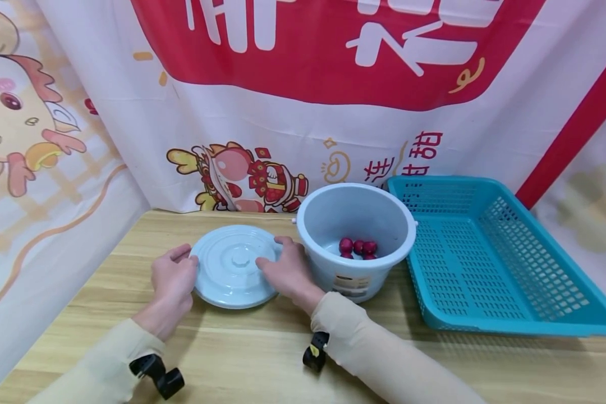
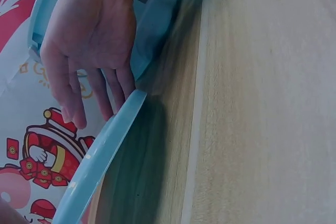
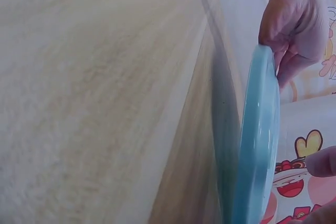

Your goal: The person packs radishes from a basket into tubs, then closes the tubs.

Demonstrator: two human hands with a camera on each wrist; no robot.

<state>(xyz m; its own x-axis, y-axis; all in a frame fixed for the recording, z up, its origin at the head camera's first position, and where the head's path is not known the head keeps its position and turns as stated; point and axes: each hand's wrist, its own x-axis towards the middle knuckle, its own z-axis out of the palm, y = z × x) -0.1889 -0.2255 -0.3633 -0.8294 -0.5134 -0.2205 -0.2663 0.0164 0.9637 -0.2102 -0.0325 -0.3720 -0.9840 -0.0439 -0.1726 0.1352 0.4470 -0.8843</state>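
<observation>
A round light-blue lid [image 1: 217, 261] with a small central knob lies on the left of the table, its rim casting a shadow on the wood. My left hand [image 1: 174, 278] pinches the lid's left edge between thumb and fingers, as the right wrist view also shows. At the opposite edge is my right hand [image 1: 292, 272], thumb and fingers spread over the rim; in the left wrist view its fingers [image 2: 97, 90] hang fairly straight. Just right of that hand stands a light-blue bucket [image 1: 323, 266], uncovered, with several dark-red balls [image 1: 345, 245] at its bottom.
A teal perforated basket [image 1: 525, 325] sits right of the bucket, close to it. Behind the table [image 1: 242, 348] hangs a printed white and red cloth [image 1: 262, 118], and another patterned cloth [image 1: 65, 224] borders the left side.
</observation>
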